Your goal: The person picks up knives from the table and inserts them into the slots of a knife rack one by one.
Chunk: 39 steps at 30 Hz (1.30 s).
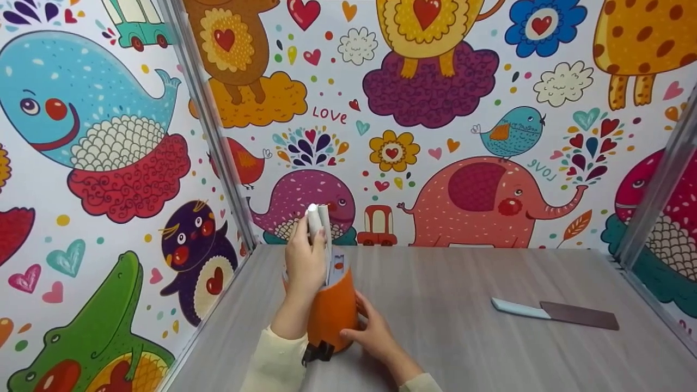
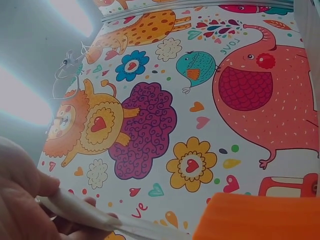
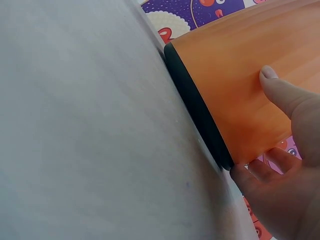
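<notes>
An orange knife holder [image 1: 333,316] with a pale slotted top stands upright on the table. My left hand [image 1: 305,267] grips a white-handled knife [image 1: 315,220] above the slots, its handle pointing up; another pale handle shows close beside it. In the left wrist view the fingers curl round the white handle [image 2: 75,207], which slants down toward the orange holder. My right hand [image 1: 378,332] holds the holder low on its right side. The right wrist view shows the thumb [image 3: 280,90] on the orange wall and the fingers wrapped below, near the dark base [image 3: 197,110].
A cleaver [image 1: 582,316] with a light blue handle lies flat at the right of the grey table [image 1: 435,305]. Cartoon-printed panels [image 1: 348,147] stand along the back and both sides, joined by metal corner posts [image 1: 209,122].
</notes>
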Motion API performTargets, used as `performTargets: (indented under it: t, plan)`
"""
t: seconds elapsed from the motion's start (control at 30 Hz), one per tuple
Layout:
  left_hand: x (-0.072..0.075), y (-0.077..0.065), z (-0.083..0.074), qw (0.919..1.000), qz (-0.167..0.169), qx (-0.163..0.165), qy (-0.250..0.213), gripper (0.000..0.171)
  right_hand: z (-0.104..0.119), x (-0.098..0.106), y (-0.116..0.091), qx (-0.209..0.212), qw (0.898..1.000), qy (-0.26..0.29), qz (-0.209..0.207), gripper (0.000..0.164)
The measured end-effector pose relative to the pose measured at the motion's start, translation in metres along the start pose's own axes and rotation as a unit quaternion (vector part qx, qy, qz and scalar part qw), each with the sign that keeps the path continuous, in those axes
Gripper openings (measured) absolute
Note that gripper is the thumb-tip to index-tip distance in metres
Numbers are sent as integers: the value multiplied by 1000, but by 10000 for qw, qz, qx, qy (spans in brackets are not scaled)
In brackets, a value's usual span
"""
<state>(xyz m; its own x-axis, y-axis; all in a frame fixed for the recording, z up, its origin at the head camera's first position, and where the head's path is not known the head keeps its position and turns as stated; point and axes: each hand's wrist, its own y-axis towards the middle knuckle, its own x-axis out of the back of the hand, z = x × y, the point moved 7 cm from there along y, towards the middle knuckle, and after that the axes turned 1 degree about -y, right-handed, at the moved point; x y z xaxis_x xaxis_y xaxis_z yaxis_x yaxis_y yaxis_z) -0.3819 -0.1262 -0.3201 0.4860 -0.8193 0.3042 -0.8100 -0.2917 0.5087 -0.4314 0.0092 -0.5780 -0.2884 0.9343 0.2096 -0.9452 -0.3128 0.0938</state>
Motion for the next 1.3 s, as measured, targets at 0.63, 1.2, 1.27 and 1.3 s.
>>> performTargets:
  t: [0.63,1.2,1.27,1.3]
  plan:
    - [-16,-23,33,9999,-6,-109,96,37,2,3,-3,531,9986,63,20,100]
    - [-6,-38,46,9948,-851,-494,-265,48,5,2,-2,851,9962,154,58,97]
    - [0,-46,49,9875,-1274,-922,-51,52,4,3,-2,770,9969,143,46,97]
    - [2,-50,52,9827,-1469,-1129,78,55,4,3,-2,733,9972,133,39,97]
